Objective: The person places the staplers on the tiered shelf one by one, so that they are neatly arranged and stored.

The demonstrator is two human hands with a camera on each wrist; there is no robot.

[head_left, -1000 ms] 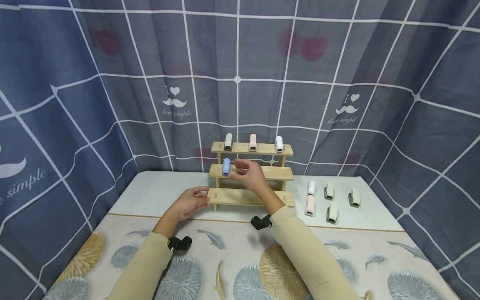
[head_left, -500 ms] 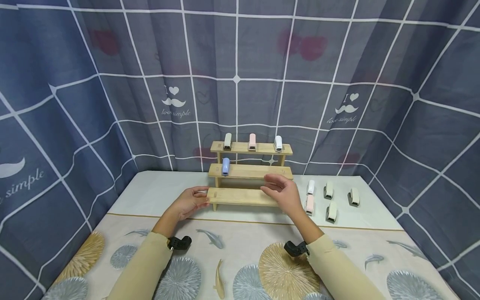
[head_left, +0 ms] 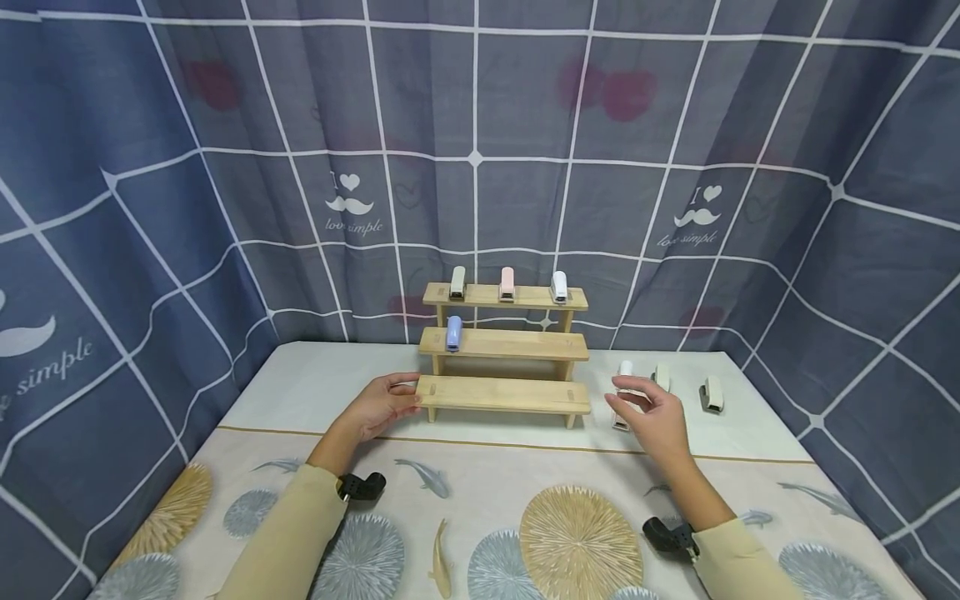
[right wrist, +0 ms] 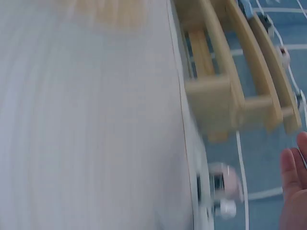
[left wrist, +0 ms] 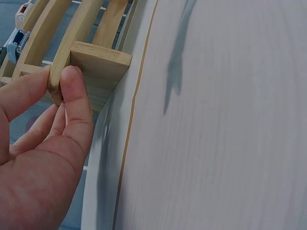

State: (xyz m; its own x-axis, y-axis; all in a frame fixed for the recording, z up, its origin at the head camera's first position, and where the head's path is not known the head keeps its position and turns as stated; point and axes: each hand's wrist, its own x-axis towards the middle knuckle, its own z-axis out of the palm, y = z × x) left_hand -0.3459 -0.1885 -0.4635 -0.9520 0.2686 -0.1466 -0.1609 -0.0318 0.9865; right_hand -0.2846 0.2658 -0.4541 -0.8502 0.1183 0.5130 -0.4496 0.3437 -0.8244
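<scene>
My left hand (head_left: 380,406) pinches the left end of the lowest board of a three-tier wooden stand (head_left: 510,393), thumb on one face and fingers on the other. On the top tier are a greenish-grey stapler (head_left: 457,283), a pink stapler (head_left: 507,284) and a white stapler (head_left: 558,287). A blue stapler (head_left: 453,333) sits at the middle tier's left. My right hand (head_left: 654,417), fingers loosely bent and holding nothing, hovers over the staplers right of the stand. It partly covers a white stapler (head_left: 626,368), a pink stapler (head_left: 620,422) and a cream stapler (head_left: 662,377).
Another cream stapler (head_left: 712,395) lies farther right on the white tabletop (head_left: 330,367). A patterned cloth (head_left: 420,533) covers the front of the table. Checked curtains (head_left: 420,200) hang behind the stand and at both sides.
My right hand has moved right, from beside the blue stapler on the middle tier to above the staplers on the table. The left hand keeps its hold on the stand.
</scene>
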